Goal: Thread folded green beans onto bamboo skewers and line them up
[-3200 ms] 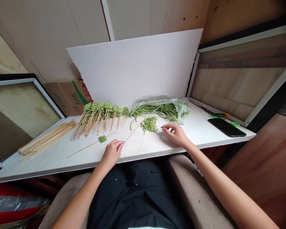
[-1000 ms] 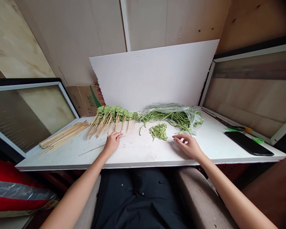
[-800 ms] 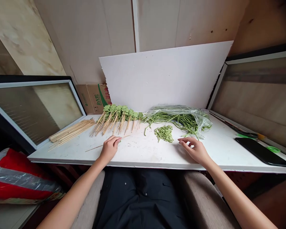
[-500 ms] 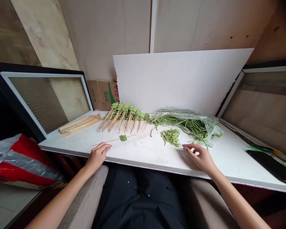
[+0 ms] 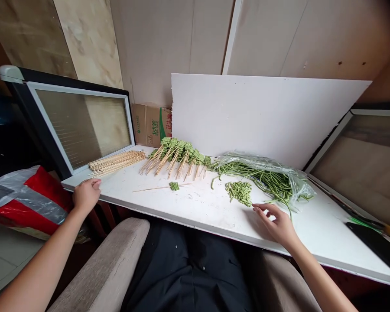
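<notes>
Whether the left hand point(image 5: 86, 194) holds anything is hidden; the view's right edge crops the phone point(image 5: 375, 246).

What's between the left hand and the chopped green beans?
Between the left hand and chopped green beans, the head view shows a skewer threaded with bean pieces, on the table.

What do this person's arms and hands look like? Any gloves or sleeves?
The left hand and right hand are bare; no glove, watch or bracelet shows. Neither forearm has a sleeve in view. Dark trousers are worn.
</notes>
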Demonstrator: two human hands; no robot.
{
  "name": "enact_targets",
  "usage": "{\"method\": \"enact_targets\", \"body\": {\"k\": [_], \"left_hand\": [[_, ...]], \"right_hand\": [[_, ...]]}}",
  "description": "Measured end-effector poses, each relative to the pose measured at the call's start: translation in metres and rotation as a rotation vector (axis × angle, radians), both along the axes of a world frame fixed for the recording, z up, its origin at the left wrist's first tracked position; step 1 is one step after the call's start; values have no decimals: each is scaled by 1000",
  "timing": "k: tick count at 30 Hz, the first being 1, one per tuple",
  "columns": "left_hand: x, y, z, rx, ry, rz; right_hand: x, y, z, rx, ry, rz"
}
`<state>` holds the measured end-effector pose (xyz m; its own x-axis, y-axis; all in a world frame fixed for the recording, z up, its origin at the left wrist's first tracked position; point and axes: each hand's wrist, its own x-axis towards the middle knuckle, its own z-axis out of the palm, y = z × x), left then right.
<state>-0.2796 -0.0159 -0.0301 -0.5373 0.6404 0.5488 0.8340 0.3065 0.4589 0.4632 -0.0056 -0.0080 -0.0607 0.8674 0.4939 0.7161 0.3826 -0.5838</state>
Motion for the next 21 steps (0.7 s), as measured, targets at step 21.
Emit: {"method": "enact_targets", "body": {"k": [21], "left_hand": [[150, 47, 26, 150, 138, -450]], "right_hand": [[-163, 168, 54, -120, -553, 56]]}}
